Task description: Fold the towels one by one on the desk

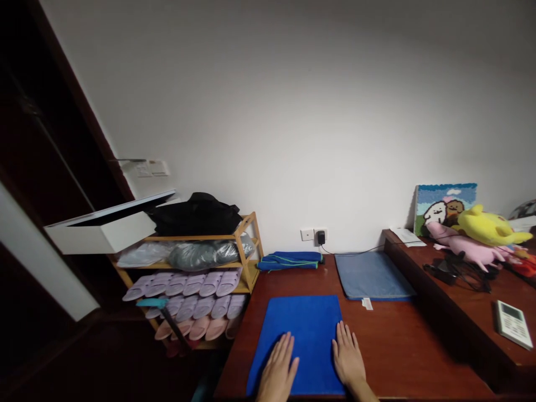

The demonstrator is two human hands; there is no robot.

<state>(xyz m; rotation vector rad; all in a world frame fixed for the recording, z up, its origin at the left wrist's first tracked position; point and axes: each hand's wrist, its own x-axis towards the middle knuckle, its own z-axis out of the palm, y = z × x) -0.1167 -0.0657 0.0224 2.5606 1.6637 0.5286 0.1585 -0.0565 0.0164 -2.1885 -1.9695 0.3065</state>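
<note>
A bright blue cloth lies flat on the reddish-brown wooden table, near its front edge. On the left part of this cloth rests my left hand, palm down, fingers stretched out. My right hand lies palm down at the cloth's right edge, its fingers extended and holding nothing. Behind, against the wall, sits a folded blue cloth with green edging. A grey-blue cloth with a white tag is spread at the back right.
Left of the table stands a wooden rack with slippers, a black bag and a white box. The raised surface at right holds plush toys, cables, a picture and a white device with buttons.
</note>
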